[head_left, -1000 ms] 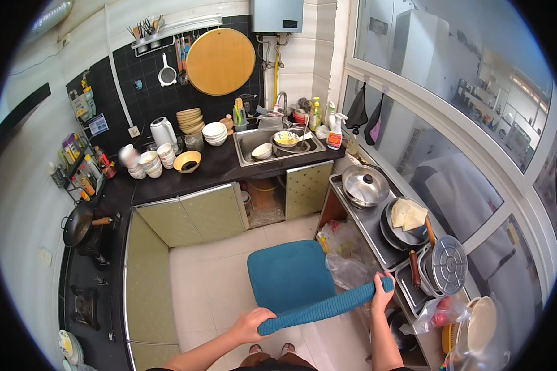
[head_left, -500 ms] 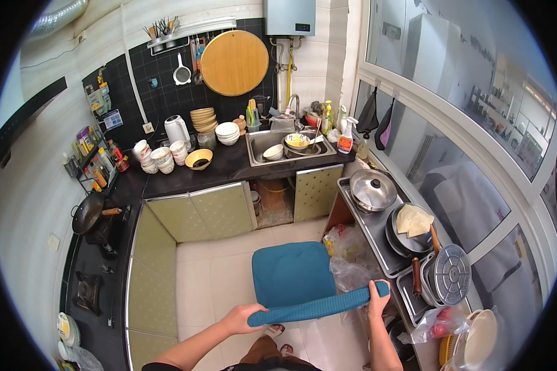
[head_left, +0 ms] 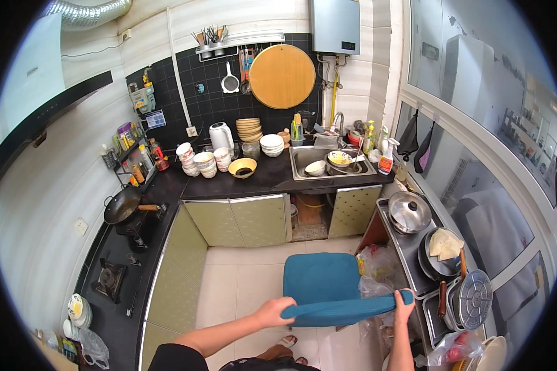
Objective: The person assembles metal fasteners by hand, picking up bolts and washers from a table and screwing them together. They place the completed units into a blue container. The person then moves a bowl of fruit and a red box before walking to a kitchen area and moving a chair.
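Note:
A blue-covered chair stands on the floor in front of me, its seat [head_left: 322, 278] toward the counter and its backrest [head_left: 346, 312] nearest me. My left hand [head_left: 275, 313] is closed around the left end of the backrest's top. At the other end, my right hand [head_left: 403, 305] grips the right corner, arm stretched forward. The backrest hides part of the seat's near edge, and the chair's legs are mostly out of sight. My feet [head_left: 286, 341] in sandals show just behind the chair.
Plastic bags [head_left: 377, 269] lie right of the chair, beside a rack [head_left: 414, 272] holding pans and lids. Ahead is a black counter [head_left: 263, 181] with bowls, a kettle [head_left: 221, 136] and a sink [head_left: 300, 164]. One cabinet door [head_left: 354, 211] hangs ajar. A stove [head_left: 108, 281] is at left.
My view has swung left, so the kitchen and chair appear farther right, with more of the range hood showing. Both hands keep their hold on the backrest.

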A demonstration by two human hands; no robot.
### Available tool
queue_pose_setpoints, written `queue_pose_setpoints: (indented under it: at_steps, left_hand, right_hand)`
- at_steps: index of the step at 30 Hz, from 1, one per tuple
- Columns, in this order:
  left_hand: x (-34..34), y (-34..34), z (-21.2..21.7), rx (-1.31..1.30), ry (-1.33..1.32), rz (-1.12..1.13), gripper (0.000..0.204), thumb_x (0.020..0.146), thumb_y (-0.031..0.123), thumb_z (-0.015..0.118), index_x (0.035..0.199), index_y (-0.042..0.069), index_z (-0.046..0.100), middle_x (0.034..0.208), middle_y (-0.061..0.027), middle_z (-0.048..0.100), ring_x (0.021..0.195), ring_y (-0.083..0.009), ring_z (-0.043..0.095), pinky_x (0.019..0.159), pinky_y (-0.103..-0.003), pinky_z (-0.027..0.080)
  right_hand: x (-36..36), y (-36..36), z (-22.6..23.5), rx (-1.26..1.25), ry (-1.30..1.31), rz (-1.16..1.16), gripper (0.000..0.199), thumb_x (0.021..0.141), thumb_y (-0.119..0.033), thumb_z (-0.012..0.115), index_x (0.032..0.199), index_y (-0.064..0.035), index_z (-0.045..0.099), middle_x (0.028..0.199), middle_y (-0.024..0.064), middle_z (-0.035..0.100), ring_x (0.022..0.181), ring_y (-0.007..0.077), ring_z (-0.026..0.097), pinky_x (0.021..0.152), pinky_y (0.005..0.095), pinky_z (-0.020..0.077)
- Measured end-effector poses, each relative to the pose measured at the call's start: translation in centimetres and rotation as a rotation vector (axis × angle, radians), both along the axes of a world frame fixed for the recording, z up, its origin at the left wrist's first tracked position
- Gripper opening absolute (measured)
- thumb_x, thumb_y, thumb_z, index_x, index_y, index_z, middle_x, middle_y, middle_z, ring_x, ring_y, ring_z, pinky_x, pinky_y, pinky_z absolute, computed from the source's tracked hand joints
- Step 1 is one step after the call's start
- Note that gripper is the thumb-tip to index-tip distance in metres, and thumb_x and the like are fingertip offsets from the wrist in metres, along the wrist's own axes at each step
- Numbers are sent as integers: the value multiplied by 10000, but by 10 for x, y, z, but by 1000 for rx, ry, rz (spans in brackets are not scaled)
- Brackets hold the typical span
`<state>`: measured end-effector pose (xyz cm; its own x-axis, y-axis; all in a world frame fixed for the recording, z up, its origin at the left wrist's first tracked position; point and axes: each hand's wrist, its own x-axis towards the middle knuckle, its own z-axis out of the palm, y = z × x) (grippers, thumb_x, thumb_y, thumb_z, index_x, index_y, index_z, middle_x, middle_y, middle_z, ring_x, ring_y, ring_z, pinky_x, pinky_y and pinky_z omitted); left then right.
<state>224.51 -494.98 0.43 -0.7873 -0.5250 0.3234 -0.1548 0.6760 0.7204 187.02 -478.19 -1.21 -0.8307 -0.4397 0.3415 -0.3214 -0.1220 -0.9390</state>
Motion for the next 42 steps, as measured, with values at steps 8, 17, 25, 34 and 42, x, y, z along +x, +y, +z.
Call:
queue_pose_setpoints:
  at_steps: [8, 17, 25, 34, 42]
  left_hand:
    - [-4, -15, 4, -104, 0, -236, 342, 702, 210, 698, 938, 55, 505, 904, -102, 559, 814, -300, 581, 668, -376, 484]
    - [-24, -73, -4, -125, 153, -925, 346, 762, 302, 666, 870, 33, 476, 780, -116, 487, 668, -288, 558, 559, -373, 458]
    - [-21, -79, -5, -202, 184, -916, 347, 717, 279, 676, 826, 46, 441, 791, -87, 450, 762, -254, 526, 601, -345, 471]
    - [-39, -81, -9, -247, 288, -906, 389, 626, 282, 688, 835, 52, 453, 808, -75, 451, 763, -248, 513, 554, -347, 457]
    - [-16, -87, -5, -237, 305, -979, 328, 701, 303, 650, 814, 43, 485, 783, -72, 437, 701, -224, 492, 538, -313, 448]
  right_hand:
    - [-20, -2, 5, 11, -142, 122, 230, 695, -67, 713, 879, -32, 580, 903, 71, 616, 846, 173, 576, 800, 299, 441]
    - [0, -12, -1, 118, -284, -259, 282, 697, -98, 738, 928, -44, 586, 872, 51, 597, 779, 158, 574, 739, 299, 471]
    - [7, -31, -1, -75, -384, -314, 365, 684, -12, 718, 994, -54, 530, 938, 69, 606, 829, 177, 576, 741, 319, 477]
    - [-3, -37, -9, -27, -367, -363, 249, 659, -33, 702, 879, -35, 587, 832, 52, 588, 721, 166, 568, 669, 306, 475]
    - [33, -31, -16, -122, -341, -312, 364, 656, -2, 692, 994, -16, 558, 953, 58, 603, 862, 165, 575, 776, 311, 471]
